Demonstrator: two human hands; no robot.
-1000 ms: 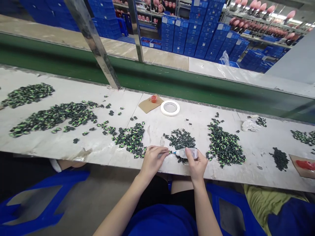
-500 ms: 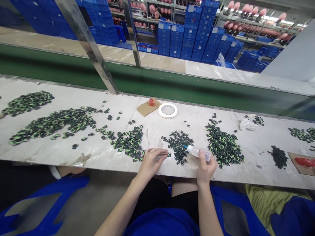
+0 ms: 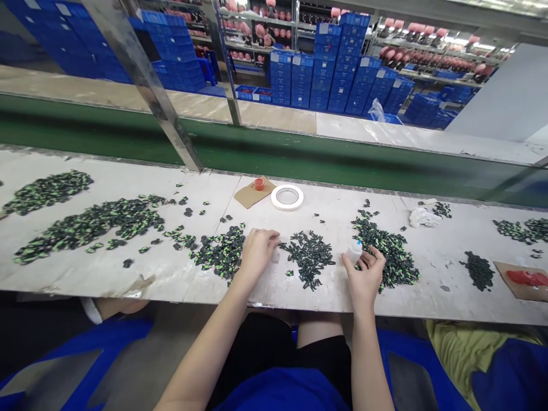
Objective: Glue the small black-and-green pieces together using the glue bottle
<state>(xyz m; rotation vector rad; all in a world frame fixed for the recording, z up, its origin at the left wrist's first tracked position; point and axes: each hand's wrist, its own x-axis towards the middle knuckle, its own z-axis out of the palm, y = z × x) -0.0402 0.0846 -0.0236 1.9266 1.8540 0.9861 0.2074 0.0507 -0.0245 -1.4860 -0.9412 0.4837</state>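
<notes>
My right hand (image 3: 363,279) holds a small translucent squeeze bottle (image 3: 354,252) between thumb and fingers, with its blue tip pointing up. Left of the bottle lies a loose pile of small black rod-like pieces (image 3: 311,260). At that pile's left edge is my left hand (image 3: 258,251), fingertips drawn together; whatever they pinch is too small to make out. One black-and-green piece (image 3: 290,273) lies alone in front of the black pile. Black-and-green pieces (image 3: 220,251) are heaped beside my left hand, and a larger heap (image 3: 389,254) lies behind and right of my right hand.
Behind the piles are a roll of white tape (image 3: 287,198) and a red cup (image 3: 259,184) on cardboard. More heaps (image 3: 103,217) spread to the left. A crumpled white wad (image 3: 428,217) and a red item (image 3: 526,278) lie right. A metal post (image 3: 158,108) rises at the table's back edge.
My right hand has turned the bottle from lying sideways over the black pile to upright, farther right. My left hand has moved back and slightly left, away from the lone black-and-green piece.
</notes>
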